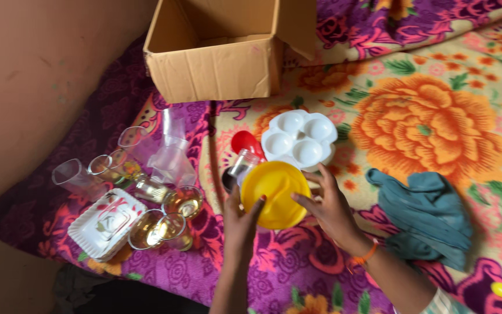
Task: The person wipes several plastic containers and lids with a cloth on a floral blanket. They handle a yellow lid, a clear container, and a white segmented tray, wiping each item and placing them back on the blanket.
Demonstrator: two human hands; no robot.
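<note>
Both my hands hold a round yellow plastic bowl (275, 191) above the flowered blanket. My left hand (240, 222) grips its near left rim. My right hand (326, 204) holds the right rim, fingers spread along the edge. Just behind the bowl lies a white moulded tray with round hollows (300, 138), and beside that a red spoon-like piece (245, 142) and a clear glass jar (243, 165), partly hidden by the bowl.
An open cardboard box (216, 58) stands at the back. Several clear glasses (111, 166) and a white square dish (107, 224) lie at the left, near a bare wall (36, 87). A grey-green cloth (428, 215) lies at the right.
</note>
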